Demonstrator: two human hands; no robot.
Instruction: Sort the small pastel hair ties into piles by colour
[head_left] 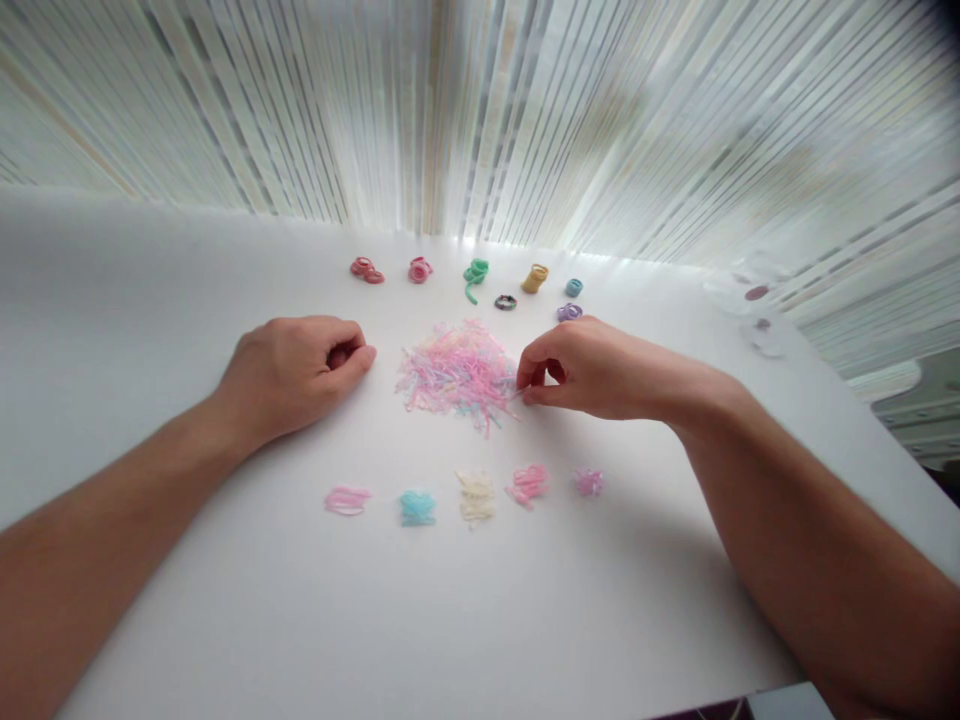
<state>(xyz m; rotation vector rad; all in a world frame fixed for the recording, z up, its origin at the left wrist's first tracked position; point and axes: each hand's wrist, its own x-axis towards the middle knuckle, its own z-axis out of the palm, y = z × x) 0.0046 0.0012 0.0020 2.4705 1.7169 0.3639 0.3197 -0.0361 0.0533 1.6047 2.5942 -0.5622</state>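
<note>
A mixed heap of thin pastel elastic bands, mostly pink with some blue and lilac, lies mid-table. At its right edge my right hand pinches what looks like a thin pale band between thumb and forefinger. My left hand rests on the table left of the heap, its fingers curled and no object visible in them. Nearer to me, bands lie sorted by colour: a light pink pile, a blue pile, a cream pile, a deeper pink pile and a lilac pile.
Behind the heap sit coiled hair ties: red, pink, green, yellow, blue, purple and one multicoloured ring. A string curtain borders the white table. Clear items lie far right.
</note>
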